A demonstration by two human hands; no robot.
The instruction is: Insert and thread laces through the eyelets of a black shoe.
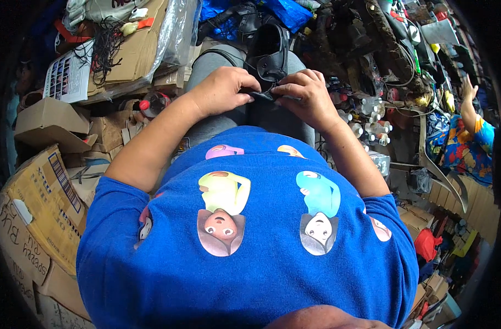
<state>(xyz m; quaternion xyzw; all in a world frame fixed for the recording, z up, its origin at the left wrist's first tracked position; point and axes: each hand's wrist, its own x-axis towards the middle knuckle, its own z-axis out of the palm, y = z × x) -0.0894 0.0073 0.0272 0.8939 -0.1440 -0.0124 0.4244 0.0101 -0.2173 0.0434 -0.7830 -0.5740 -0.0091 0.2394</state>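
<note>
A black shoe (268, 54) lies between my knees, its opening facing up and away from me. At its near end, my left hand (227, 89) is closed, with thumb and forefinger pinching a dark, flexible edge. From the other side, my right hand (307, 94) pinches the same dark edge, its fingers bent over it. This edge looks like part of the shoe, though the hands partly cover where it joins. A thin black cord (223, 53) rests across my left knee, in grey trousers.
Flat cardboard (131, 55) with tangled black laces (103, 57) lies at the far left, above an open carton (52, 123). Several clear plastic bottles (374, 123) stand at right. Another person's raised hand (469, 90) and colourful sleeve show at the right rim.
</note>
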